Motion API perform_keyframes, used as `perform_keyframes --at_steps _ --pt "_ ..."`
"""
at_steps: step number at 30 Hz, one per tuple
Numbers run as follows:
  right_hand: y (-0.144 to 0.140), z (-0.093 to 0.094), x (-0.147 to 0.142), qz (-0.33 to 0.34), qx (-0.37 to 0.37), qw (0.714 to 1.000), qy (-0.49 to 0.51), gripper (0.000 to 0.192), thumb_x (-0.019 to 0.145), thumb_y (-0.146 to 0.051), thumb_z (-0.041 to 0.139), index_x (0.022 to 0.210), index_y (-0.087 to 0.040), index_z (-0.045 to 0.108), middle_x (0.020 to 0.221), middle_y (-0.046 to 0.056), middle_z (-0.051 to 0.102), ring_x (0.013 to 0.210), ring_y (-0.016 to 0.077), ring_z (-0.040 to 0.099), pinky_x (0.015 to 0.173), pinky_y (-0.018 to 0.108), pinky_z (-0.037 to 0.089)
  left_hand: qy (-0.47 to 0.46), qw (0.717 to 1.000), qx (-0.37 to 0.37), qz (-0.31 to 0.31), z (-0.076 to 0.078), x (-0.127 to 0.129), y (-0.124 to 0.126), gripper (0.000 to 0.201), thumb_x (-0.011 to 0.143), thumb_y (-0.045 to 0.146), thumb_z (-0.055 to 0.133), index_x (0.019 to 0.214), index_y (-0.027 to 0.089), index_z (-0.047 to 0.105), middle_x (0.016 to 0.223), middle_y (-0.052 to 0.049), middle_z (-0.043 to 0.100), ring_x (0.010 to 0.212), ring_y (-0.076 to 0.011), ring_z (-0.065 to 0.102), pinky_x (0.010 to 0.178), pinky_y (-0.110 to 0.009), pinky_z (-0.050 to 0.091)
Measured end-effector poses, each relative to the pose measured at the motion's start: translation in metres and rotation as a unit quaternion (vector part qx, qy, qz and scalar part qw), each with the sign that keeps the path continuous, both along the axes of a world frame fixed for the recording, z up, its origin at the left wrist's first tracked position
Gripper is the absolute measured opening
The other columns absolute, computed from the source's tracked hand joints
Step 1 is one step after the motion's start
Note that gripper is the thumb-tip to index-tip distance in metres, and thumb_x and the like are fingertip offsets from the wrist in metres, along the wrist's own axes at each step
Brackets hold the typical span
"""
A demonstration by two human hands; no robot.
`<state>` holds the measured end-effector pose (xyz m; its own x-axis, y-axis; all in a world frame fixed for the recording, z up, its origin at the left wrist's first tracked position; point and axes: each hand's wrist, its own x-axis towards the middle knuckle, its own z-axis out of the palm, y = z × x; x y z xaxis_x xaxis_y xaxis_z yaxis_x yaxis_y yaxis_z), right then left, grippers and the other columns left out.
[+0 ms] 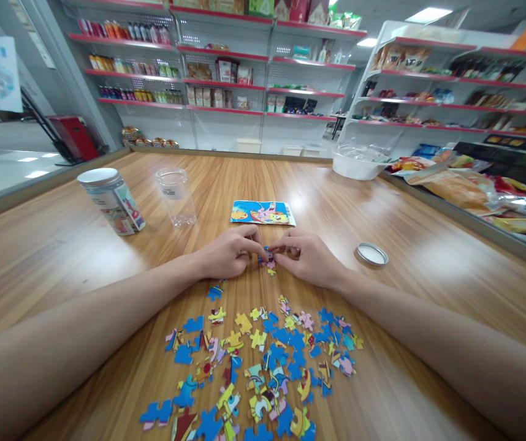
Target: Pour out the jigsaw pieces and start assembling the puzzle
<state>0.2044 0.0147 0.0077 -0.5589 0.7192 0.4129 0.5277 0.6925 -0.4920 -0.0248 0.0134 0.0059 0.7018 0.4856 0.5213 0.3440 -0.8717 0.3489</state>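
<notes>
My left hand (232,251) and my right hand (309,256) meet in the middle of the table over a small cluster of jigsaw puzzle pieces (270,264). From the left, my bent fingers press against the edge of the cluster. My right thumb and index finger pinch a piece at its other side; the fingertips partly hide it. Just beyond my hands lies a picture card (263,212) with a blue cartoon scene. Nearer to me, many loose puzzle pieces (296,339) in blue, yellow and pink are scattered. One blue piece (215,293) lies apart, below my left wrist.
A printed jar with a lid (114,202) and an open clear jar (176,199) stand at the left. A silver lid (372,253) lies right of my right hand. Further back are a white basket (359,166) and snack packets (460,184). Stocked shelves (226,86) line the background.
</notes>
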Motion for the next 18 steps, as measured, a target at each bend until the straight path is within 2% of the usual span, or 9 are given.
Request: perform_keyframes --at_steps 10,18 --pt "-0.0005 -0.0006 -0.0003 -0.007 -0.002 1.000 -0.003 0.018 0.082 -0.017 0.065 0.095 -0.019 0.077 0.082 0.004 0.063 0.070 0.0131 0.057 0.064 0.026 0.044 -0.011 1.000 -0.015 0.004 -0.0004 -0.0010 0.0006 0.055 0.066 -0.011 0.042 0.089 0.023 0.078 0.085 -0.003 0.055 0.081 -0.0137 0.055 0.075 -0.028 0.049" --pt "-0.0010 0.0023 -0.0016 -0.009 -0.005 1.000 -0.010 0.015 0.081 -0.015 0.065 0.090 -0.018 0.077 0.081 0.004 0.063 0.070 0.0125 0.057 0.066 0.026 0.044 -0.016 0.999 -0.029 0.011 0.0004 -0.0001 0.0000 0.050 0.069 -0.010 0.043 0.085 0.021 0.079 0.081 -0.003 0.056 0.079 -0.0130 0.055 0.073 -0.026 0.048"
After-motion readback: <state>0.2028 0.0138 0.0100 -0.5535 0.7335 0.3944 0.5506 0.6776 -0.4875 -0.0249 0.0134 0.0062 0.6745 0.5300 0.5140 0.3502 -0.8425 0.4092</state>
